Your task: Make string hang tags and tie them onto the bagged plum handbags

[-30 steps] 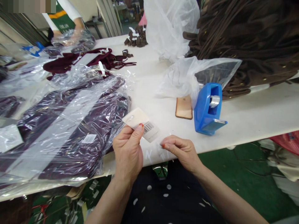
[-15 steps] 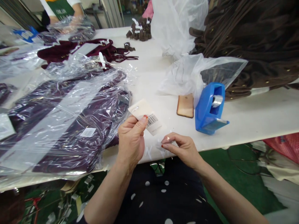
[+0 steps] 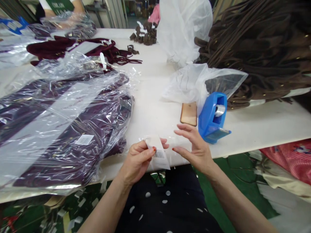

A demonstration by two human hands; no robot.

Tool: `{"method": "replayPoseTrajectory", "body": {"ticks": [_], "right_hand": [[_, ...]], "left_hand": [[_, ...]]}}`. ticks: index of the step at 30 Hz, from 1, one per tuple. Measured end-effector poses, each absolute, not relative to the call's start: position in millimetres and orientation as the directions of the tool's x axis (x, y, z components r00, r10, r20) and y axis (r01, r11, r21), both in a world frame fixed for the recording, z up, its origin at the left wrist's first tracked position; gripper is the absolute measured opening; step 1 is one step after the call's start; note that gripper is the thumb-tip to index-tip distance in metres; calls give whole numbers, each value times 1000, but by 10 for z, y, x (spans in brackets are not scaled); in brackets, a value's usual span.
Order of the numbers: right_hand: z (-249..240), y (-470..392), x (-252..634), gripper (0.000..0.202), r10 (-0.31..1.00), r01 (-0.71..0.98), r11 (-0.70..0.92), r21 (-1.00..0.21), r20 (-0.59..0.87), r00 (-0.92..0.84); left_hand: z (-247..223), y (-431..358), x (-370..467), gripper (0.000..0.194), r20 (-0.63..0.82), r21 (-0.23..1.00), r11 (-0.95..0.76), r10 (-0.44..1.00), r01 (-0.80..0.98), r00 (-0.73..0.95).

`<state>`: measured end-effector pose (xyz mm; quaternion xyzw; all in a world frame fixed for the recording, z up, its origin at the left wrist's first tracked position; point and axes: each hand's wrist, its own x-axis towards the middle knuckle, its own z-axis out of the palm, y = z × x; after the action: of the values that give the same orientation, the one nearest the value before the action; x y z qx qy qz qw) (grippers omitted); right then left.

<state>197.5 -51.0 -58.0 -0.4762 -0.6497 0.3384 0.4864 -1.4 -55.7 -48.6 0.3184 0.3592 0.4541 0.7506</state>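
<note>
My left hand (image 3: 139, 157) pinches a white paper tag (image 3: 155, 144) with a barcode, near the table's front edge. The thumb lies on the tag's face, and fingertips show beyond its right side. To the right, my right hand (image 3: 195, 147) holds nothing, with thumb and fingers apart. Just beyond its fingers lies a tan, phone-like rectangle (image 3: 189, 114) with a dark rim. Beside that stands a blue tape dispenser (image 3: 212, 118). Dark purple goods in a clear plastic bag (image 3: 104, 129) lie left of my left hand.
Brown bags (image 3: 262, 55) are heaped at the right, next to white plastic bags (image 3: 184, 32). Maroon items (image 3: 55, 48) and small brown pieces (image 3: 147, 32) lie farther back. A person (image 3: 60, 8) stands across the table (image 3: 150, 81) at the far left. Red fabric (image 3: 289, 158) is at the lower right.
The tag has come down toward the table's edge and turned in my left hand. My right hand has opened from a pinch on a small clear piece. The camera view has shifted slightly.
</note>
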Motion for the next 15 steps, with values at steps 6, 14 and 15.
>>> {"method": "replayPoseTrajectory", "body": {"ticks": [6, 14, 15], "right_hand": [[-709, -678, 1991, 50, 894, -234, -447, -864, -437, -96], [-689, -521, 1663, 19, 888, -428, -436, -791, -457, -61], [-708, -529, 1655, 17, 907, -403, -395, -826, -421, -25]], "left_hand": [[-409, -690, -134, 21, 47, 998, -24, 896, -57, 442], [-485, -820, -229, 29, 138, 976, -212, 757, 40, 639], [-508, -840, -268, 26, 94, 990, -135, 809, 29, 581]]}}
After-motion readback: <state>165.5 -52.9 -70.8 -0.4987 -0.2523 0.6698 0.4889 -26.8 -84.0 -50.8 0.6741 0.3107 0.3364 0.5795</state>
